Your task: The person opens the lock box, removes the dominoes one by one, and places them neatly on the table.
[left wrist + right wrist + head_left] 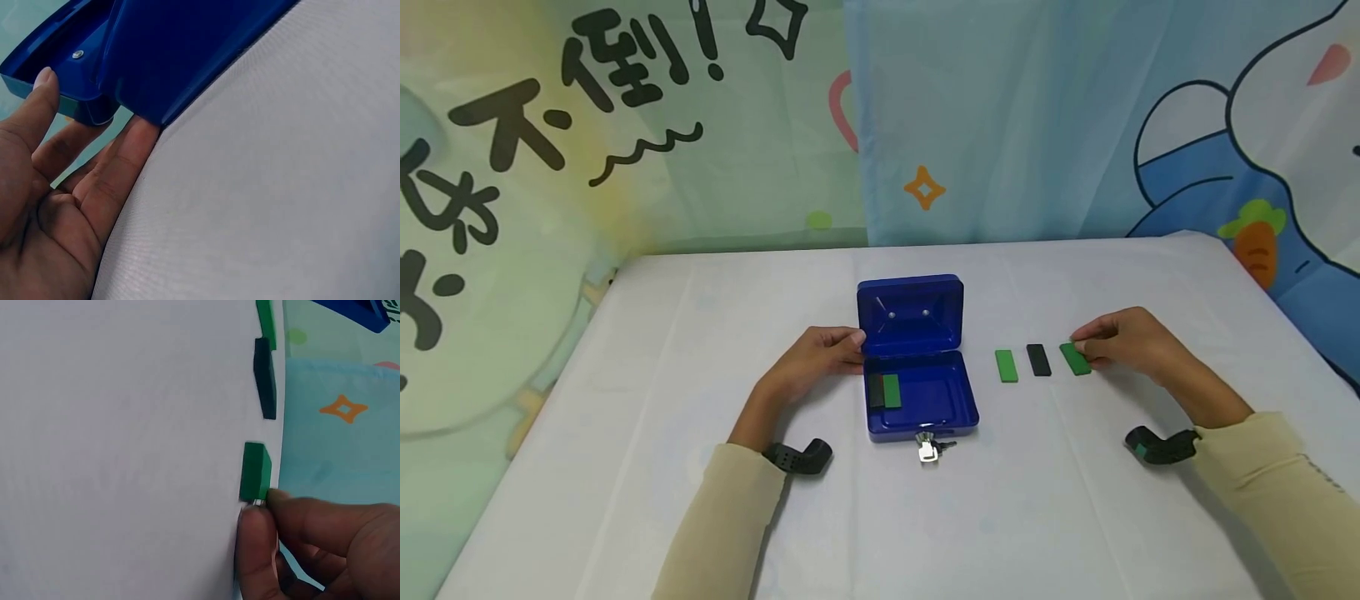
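A blue metal cash box [922, 392] stands with its lid [910, 317] raised. At the left side of the lid my left hand [820, 357] holds the edge, thumb on the rim and a finger behind it; other fingertips lie by the box's corner in the left wrist view. A black block [876, 392] and a green block [892, 391] lie side by side inside the box at its left. My right hand [1131, 340] pinches one end of another green block [1075, 358] on the table; in the right wrist view, thumb and fingertip meet at its end.
Left of the pinched block, a black block [1039, 360] and a green block [1007, 366] lie in a row, nearest the box. Keys [928, 450] hang from the box's front lock. Behind the white-covered table [1000, 517] hangs a printed curtain [1000, 125].
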The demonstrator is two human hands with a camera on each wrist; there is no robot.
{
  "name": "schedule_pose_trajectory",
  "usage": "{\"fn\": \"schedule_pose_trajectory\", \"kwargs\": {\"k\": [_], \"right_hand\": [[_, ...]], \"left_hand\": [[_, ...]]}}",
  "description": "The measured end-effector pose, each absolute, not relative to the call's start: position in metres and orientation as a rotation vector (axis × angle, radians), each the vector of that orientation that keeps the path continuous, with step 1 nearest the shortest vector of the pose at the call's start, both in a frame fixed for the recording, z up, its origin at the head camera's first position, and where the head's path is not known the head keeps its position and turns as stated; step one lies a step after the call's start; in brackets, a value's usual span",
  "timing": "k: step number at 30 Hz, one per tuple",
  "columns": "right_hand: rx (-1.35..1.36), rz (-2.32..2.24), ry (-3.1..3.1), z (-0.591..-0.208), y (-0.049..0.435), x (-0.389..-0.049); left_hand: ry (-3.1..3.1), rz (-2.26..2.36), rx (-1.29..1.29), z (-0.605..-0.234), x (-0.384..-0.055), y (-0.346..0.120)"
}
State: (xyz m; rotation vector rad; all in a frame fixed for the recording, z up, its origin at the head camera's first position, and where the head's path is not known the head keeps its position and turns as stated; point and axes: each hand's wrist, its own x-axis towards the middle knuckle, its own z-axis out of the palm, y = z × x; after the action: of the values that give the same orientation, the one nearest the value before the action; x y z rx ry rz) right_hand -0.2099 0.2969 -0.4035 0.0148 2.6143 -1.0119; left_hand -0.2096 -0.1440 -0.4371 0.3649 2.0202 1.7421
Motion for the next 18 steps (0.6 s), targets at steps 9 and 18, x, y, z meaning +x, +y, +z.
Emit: {"fn": "schedule_pose_trajectory", "kwargs": {"k": [9, 18], "right_hand": [[0.056, -1.058, 2.627, -0.399, 0.294, -0.206], [0.072, -1.170, 2.593, -0.387, 0.291, -0.201]], "left_hand": [[2.028, 1.732, 0.346, -0.439, -0.211, -0.143], [2.046, 1.723, 0.338, -0.437, -0.210, -0.143]]}}
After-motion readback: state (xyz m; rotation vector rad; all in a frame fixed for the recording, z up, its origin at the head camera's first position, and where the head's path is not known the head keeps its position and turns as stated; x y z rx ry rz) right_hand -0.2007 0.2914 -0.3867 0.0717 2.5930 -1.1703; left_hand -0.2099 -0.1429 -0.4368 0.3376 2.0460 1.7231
